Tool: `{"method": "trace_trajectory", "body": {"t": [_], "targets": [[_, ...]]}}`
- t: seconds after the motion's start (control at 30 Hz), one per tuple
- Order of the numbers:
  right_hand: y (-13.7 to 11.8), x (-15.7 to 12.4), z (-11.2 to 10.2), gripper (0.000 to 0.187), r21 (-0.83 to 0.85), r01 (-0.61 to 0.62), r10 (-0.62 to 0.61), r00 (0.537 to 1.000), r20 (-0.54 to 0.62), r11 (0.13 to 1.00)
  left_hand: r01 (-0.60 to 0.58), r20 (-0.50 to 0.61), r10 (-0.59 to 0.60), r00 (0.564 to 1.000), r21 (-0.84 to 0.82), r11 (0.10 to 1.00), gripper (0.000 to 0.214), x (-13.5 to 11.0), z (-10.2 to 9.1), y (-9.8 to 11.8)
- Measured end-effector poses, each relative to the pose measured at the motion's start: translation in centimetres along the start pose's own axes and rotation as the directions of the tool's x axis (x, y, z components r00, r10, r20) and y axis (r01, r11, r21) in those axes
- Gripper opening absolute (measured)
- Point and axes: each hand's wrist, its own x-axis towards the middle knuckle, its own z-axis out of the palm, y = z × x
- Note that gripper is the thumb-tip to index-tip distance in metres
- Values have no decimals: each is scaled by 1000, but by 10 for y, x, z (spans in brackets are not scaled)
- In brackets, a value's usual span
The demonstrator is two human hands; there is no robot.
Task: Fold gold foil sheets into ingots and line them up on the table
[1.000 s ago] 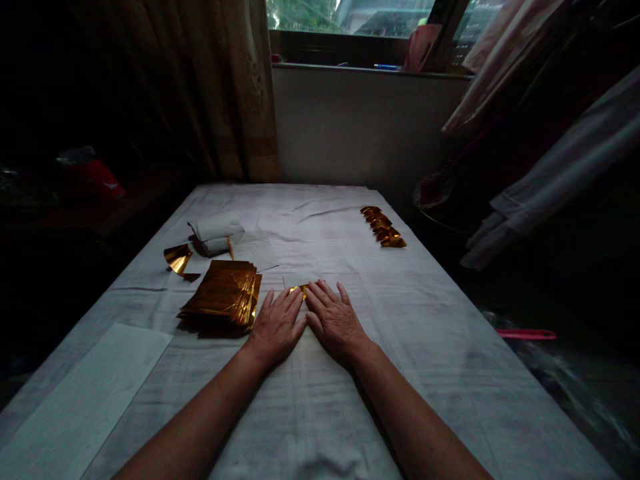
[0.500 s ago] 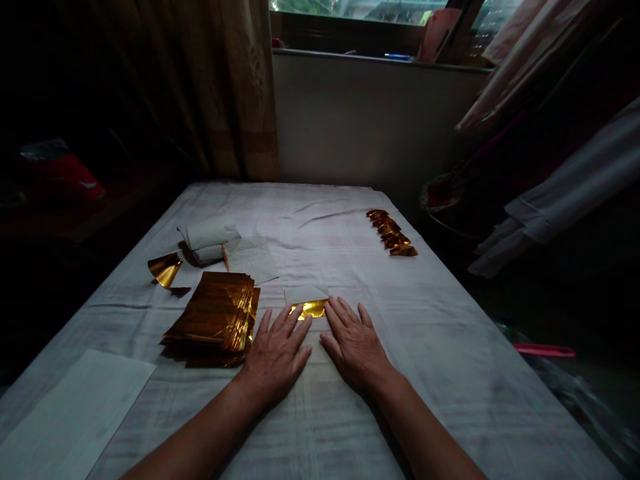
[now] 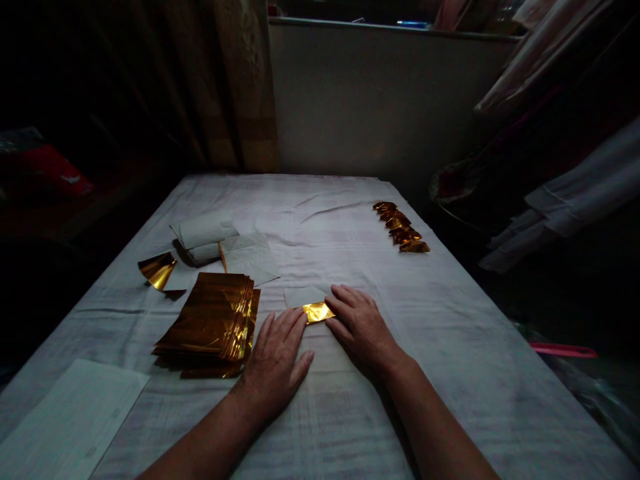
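A folded strip of gold foil paper [image 3: 318,312] lies on the cloth between my two hands, with a pale paper piece [image 3: 303,295] just behind it. My left hand [image 3: 276,360] rests flat and open, its fingertips on the strip's left end and its thumb held apart. At the right end, my right hand [image 3: 361,327] is turned partly on its side, with thumb and forefinger closed around the strip's edge. Close to my left hand stands a stack of gold foil sheets [image 3: 210,313].
Several folded gold foil pieces [image 3: 400,227] form a row at the right. A rolled pale paper [image 3: 205,233], a flat pale sheet [image 3: 250,257] and a curled foil sheet [image 3: 159,270] lie at the left. A white sheet [image 3: 75,413] is at the table's [image 3: 450,373] front left.
My right hand has gone from lying flat to a pinch on the strip's right end. The strip shows slightly further right. The view has tilted down a little.
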Motion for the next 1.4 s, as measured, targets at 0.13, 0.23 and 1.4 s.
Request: {"method": "trace_trajectory", "body": {"t": [0.13,0.23,1.4], "targets": [[3,-6,6,32,-4,13,-13,999,-50,1000,34,-55,-39,998,-97,995,45,4,0,-11],[5,-5,8,31,2,17,-17,996,-83,1000,48,-85,-56,995,-96,994,36,8,-1,-17],[-45,1,-13,18,593,-16,159,969,-190,805,260,-62,-400,914,-666,699,18,28,-35,-7]]}}
